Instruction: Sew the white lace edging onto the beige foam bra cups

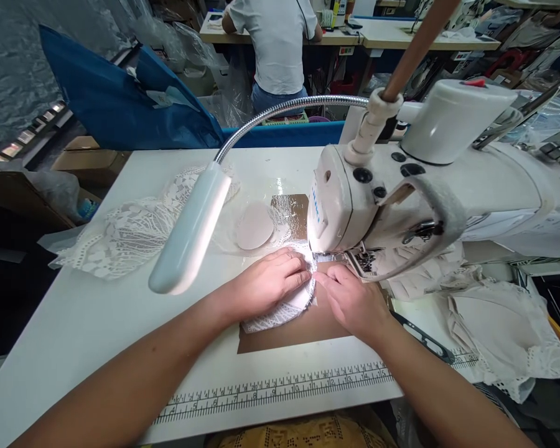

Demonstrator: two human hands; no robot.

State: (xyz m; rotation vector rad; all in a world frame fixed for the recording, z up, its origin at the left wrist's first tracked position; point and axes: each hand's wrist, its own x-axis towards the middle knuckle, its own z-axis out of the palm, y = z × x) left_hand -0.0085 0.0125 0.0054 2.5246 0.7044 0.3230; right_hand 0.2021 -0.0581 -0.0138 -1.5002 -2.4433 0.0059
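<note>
A white lace piece (pixel 280 315) with a curved edge lies under the head of the sewing machine (pixel 338 205). My left hand (pixel 268 280) rests on top of it, fingers together and bent, the thumb near the edge; it presses the lace to the bed. At the right edge of the lace, close to the needle area, my right hand (pixel 350 295) is closed with thumb and forefinger pinched on the rim. Both hands' fingertips nearly meet there. The brown plate (pixel 270 341) shows beneath the lace. The needle itself is hidden by the machine head.
A lamp (pixel 191 230) on a bendy neck hangs over the table's left part. Lace fabric (pixel 121 239) and a beige round pad (pixel 255 226) lie behind my left hand. More lace pieces (pixel 504 330) sit at right. A printed ruler (pixel 280 389) runs along the front. A person (pixel 277 46) sits ahead.
</note>
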